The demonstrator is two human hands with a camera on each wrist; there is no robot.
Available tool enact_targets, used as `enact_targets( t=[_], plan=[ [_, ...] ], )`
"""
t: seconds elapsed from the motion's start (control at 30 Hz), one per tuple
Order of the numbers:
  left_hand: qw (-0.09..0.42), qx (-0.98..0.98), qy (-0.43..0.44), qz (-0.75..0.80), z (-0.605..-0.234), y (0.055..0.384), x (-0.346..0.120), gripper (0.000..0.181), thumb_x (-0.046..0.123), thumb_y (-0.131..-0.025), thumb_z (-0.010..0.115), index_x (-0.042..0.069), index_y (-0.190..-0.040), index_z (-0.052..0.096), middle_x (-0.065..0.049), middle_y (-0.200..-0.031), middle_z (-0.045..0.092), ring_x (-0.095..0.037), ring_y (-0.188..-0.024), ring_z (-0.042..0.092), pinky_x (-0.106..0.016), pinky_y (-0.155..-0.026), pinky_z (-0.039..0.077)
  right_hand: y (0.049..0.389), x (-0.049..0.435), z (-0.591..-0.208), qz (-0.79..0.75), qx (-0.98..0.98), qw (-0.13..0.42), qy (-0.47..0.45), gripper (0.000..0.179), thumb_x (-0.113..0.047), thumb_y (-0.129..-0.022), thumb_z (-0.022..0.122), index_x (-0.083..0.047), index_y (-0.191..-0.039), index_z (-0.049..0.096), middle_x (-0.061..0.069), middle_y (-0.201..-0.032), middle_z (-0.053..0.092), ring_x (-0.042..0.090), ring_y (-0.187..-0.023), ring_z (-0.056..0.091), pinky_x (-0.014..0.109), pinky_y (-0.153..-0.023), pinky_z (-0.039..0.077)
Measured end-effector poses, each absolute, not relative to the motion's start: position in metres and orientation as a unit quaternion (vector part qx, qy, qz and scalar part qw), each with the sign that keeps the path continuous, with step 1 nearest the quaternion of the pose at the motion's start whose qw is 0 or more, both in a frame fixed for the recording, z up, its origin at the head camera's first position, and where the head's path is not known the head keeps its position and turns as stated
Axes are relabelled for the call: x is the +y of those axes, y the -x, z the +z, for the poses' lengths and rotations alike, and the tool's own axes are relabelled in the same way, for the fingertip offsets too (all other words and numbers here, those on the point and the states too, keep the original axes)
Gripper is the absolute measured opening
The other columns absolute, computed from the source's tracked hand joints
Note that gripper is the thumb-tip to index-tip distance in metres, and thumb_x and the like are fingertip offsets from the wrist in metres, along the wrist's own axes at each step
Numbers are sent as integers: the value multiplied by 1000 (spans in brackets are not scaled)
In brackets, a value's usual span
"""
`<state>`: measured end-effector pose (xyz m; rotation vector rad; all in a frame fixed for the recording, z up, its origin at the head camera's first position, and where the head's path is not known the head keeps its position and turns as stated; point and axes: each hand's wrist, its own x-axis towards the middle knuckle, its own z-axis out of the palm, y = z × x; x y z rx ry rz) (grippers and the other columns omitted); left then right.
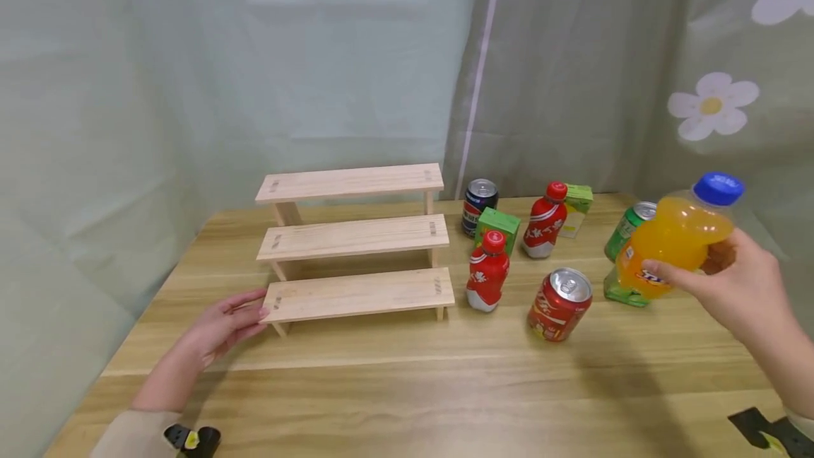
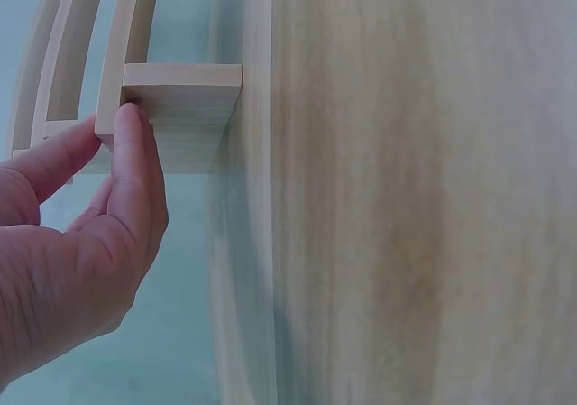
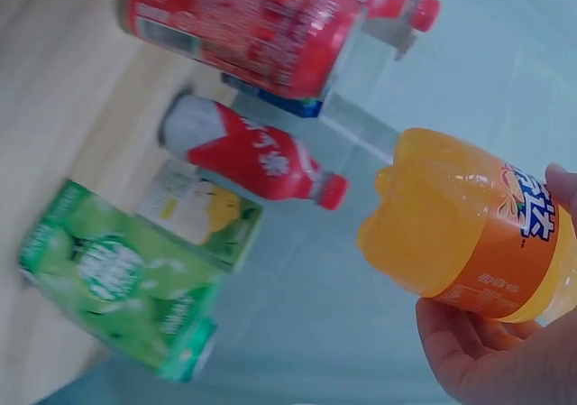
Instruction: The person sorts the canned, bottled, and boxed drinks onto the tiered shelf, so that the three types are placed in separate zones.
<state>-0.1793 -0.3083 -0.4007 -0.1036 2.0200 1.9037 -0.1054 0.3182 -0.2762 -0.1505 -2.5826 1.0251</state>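
In the head view my right hand [image 1: 750,281] grips a bottle of orange soda [image 1: 677,242] with a blue cap, held tilted above the table at the right. The right wrist view shows the thumb and fingers around the orange bottle [image 3: 478,229], its base free. At the left, my left hand [image 1: 222,327] pinches the near-left end of a three-tier wooden display shelf [image 1: 359,295]. Seen from the left wrist, the thumb lies on one face of the lowest board [image 2: 113,71] and the fingertips on its other face, beside the leg.
Right of the shelf stand a red can [image 1: 559,306], two red bottles [image 1: 487,274] [image 1: 545,221], a dark blue can [image 1: 478,207] and green cartons [image 1: 499,225] [image 1: 576,207]. A green can [image 1: 626,228] stands behind the orange bottle. Curtains [image 1: 331,55] border the wooden table [image 1: 394,394].
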Motion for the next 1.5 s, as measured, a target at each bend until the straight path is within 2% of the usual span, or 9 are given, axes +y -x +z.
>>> enact_targets(
  t=[0.17, 0.43, 0.73, 0.87, 1.0, 1.1, 1.3, 1.4, 1.5],
  plan=[
    [184, 712, 29, 677, -401, 182, -307, 74, 6, -93, 59, -13, -146, 11, 4, -104, 58, -5, -92, 63, -23, -85, 57, 118, 307, -256, 365, -914, 174, 43, 67, -27, -81, 77, -8, -136, 45, -29, -103, 46, -16, -81, 47, -2, -63, 42],
    [188, 683, 42, 704, -400, 181, -310, 62, 5, -92, 61, 0, -146, 31, 7, -100, 60, -7, -92, 65, -25, -85, 58, 142, 278, -230, 382, -908, 170, 18, 66, -35, -80, 76, -13, -135, 46, -16, -107, 52, -11, -83, 54, 1, -64, 48],
    [190, 680, 46, 707, -401, 181, -310, 64, 6, -92, 61, 1, -147, 30, 7, -101, 60, -7, -92, 65, -25, -84, 58, 164, 243, -205, 409, -896, 172, -24, 62, -33, -79, 77, -13, -131, 50, -10, -107, 60, -4, -83, 58, 5, -66, 51],
    [188, 678, 49, 709, -401, 180, -311, 58, 6, -91, 62, 12, -144, 39, 7, -101, 60, -7, -92, 65, -24, -85, 58, 173, 226, -196, 416, -891, 177, -42, 60, -34, -79, 77, -13, -130, 52, -1, -110, 62, 0, -85, 60, 7, -67, 52],
    [185, 675, 45, 713, -402, 181, -313, 46, 7, -91, 63, 23, -133, 52, 7, -101, 59, -7, -93, 65, -23, -85, 57, 182, 208, -187, 431, -883, 176, -62, 60, -33, -79, 77, -13, -130, 52, 7, -116, 62, 5, -90, 61, 8, -71, 53],
    [185, 680, 41, 708, -402, 181, -313, 47, 8, -91, 63, 22, -135, 51, 6, -104, 58, -7, -94, 65, -24, -86, 57, 191, 193, -183, 448, -875, 165, -81, 60, -32, -80, 77, -13, -131, 51, 9, -121, 61, 12, -96, 62, 14, -78, 55],
    [188, 694, 45, 694, -403, 180, -313, 65, 9, -91, 63, 6, -148, 32, 4, -108, 56, -6, -95, 64, -25, -87, 57, 208, 160, -179, 485, -857, 137, -110, 60, -27, -81, 77, -11, -132, 49, 9, -124, 60, 20, -105, 60, 36, -94, 55],
    [185, 688, 46, 700, -402, 181, -312, 58, 9, -91, 64, 14, -144, 41, 6, -105, 58, -6, -95, 64, -25, -87, 57, 217, 145, -177, 502, -845, 133, -127, 59, -24, -81, 77, -9, -131, 49, 9, -124, 60, 21, -107, 61, 39, -96, 54],
    [187, 679, 48, 709, -402, 181, -312, 45, 9, -90, 64, 23, -131, 53, 8, -102, 59, -7, -94, 65, -26, -86, 57, 227, 131, -175, 512, -836, 132, -146, 58, -21, -80, 78, -8, -129, 50, 9, -122, 61, 22, -107, 61, 39, -96, 53]
  ],
)
